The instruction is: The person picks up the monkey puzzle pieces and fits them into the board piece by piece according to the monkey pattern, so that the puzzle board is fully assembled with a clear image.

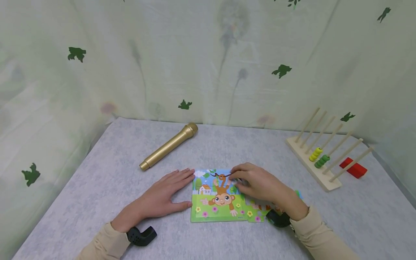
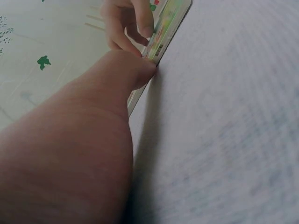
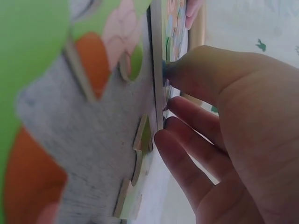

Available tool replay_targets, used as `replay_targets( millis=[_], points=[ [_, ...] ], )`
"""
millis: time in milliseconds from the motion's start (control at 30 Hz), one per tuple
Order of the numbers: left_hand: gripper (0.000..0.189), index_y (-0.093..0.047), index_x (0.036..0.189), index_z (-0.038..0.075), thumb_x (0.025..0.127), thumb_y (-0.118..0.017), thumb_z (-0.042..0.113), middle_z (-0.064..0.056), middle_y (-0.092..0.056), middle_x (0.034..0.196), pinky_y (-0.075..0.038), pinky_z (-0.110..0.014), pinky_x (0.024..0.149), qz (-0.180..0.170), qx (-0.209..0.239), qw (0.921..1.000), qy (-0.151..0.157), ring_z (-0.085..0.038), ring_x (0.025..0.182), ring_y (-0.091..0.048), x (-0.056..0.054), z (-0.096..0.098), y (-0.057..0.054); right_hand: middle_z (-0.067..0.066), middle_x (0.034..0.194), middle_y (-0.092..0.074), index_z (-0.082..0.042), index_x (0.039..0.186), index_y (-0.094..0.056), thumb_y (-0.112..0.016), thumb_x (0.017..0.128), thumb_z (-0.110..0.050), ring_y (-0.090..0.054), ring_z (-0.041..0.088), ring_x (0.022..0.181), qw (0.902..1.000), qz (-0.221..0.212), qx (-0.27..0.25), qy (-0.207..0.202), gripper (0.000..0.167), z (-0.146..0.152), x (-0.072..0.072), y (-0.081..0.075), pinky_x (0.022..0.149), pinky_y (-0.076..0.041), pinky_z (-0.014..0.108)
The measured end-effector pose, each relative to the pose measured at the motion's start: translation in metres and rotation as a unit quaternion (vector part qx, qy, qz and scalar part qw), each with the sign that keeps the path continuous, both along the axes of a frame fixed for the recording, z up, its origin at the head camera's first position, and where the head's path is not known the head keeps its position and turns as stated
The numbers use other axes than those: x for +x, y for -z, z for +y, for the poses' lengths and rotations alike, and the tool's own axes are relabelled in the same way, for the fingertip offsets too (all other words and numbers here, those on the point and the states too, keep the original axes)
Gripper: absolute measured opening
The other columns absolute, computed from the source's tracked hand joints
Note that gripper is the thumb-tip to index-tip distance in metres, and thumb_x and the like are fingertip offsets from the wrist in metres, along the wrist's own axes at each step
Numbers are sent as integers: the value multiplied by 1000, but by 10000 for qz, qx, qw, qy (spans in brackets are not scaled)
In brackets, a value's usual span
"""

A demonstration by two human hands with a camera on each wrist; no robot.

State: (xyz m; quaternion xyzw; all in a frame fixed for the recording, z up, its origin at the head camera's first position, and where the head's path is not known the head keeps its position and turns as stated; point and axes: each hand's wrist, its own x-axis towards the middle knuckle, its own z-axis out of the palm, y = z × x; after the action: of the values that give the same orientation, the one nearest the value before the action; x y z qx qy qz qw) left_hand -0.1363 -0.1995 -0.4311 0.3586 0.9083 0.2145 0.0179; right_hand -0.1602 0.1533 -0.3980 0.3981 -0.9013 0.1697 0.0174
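Note:
A square jigsaw puzzle with a cartoon monkey lies flat on the table. My left hand rests palm down beside it, fingers extended, with fingertips and thumb at its left edge. My right hand is over the upper right part, fingers bent and thumb opposed, pinching a puzzle piece mostly hidden under the fingertips. In the right wrist view, the thumb and fingertips of the right hand meet the board's edge. Loose puzzle pieces lie to the right, partly under the right wrist.
A gold microphone lies behind the left hand. At the right stands a wooden peg rack with yellow beads and green beads. Beyond its pegs is a red block. A patterned curtain hangs behind the table.

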Motion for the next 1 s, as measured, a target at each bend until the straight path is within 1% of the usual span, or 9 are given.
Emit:
replay_targets(
  millis=[100,300,367,533,633,767,1000],
  points=[
    [83,-36,162,17,97,-62,62,3,-29,170,-23,-44,129,-6,-3,10000,-9,-19,157,-26,0,0,0,5,133,-66,-14,122,-75,-72,98,-19,-61,23,123,9999,-133,41,-30,25,1,-1,-1,99,-58,41],
    [82,-36,162,16,98,-61,61,2,-29,170,-24,-48,128,-6,1,10000,17,-22,157,-27,2,0,0,4,139,-63,-14,132,-70,-69,100,-20,-59,25,128,9985,-533,58,-134,33,7,-2,-2,102,-56,45],
    [82,-36,162,16,98,-61,61,2,-29,170,-24,-47,128,-24,4,10000,19,-21,157,-26,2,0,1,3,141,-62,-15,134,-68,-69,100,-20,-58,25,129,9979,-619,70,-161,34,10,-3,-3,103,-55,45],
    [82,-37,162,16,98,-61,61,2,-30,169,-25,-45,128,69,22,10000,50,-19,157,-27,1,0,2,5,142,-61,-16,136,-67,-70,100,-20,-57,26,131,9974,-685,135,-173,36,18,-3,-5,103,-55,45],
    [82,-37,161,15,98,-61,61,1,-30,169,-26,-47,128,132,19,9999,82,-21,156,-28,0,0,1,6,141,-62,-15,135,-67,-71,99,-18,-58,27,129,9977,-637,138,-204,37,22,-3,-6,101,-56,45],
    [82,-36,162,16,98,-59,62,1,-29,170,-25,-48,128,71,-30,9999,76,-21,157,-27,0,0,-1,4,140,-62,-15,136,-67,-71,99,-19,-59,25,126,9977,-607,173,-230,38,26,-4,-7,97,-57,43],
    [82,-36,162,16,98,-60,61,2,-29,170,-25,-47,128,54,-59,9999,62,-21,157,-27,0,-1,-1,-2,135,-65,-17,138,-66,-76,95,-22,-60,19,120,9961,-860,192,-49,44,34,-4,-11,93,-58,39]
  ],
)
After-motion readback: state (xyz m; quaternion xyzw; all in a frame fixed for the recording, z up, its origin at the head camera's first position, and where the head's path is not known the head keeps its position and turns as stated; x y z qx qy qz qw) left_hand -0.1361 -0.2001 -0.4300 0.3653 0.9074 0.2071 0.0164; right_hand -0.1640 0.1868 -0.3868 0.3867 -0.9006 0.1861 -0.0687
